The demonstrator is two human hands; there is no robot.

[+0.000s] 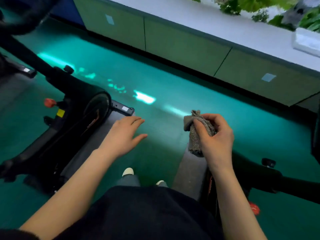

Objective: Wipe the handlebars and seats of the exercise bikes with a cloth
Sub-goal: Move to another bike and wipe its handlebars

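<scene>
- Two shoes (128,171) at six o'clock.
- Left hand (123,135), eleven o'clock: empty, fingers straight.
- Right hand (215,137), one o'clock: fingers curled round one grey cloth (194,144).
- Two bikes: left bike (72,118) at nine o'clock, right bike (270,181) at three.

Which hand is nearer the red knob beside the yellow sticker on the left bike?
Left. The left hand is open, to the right of the red knob; the right hand is farther right, gripping the grey cloth.
</scene>
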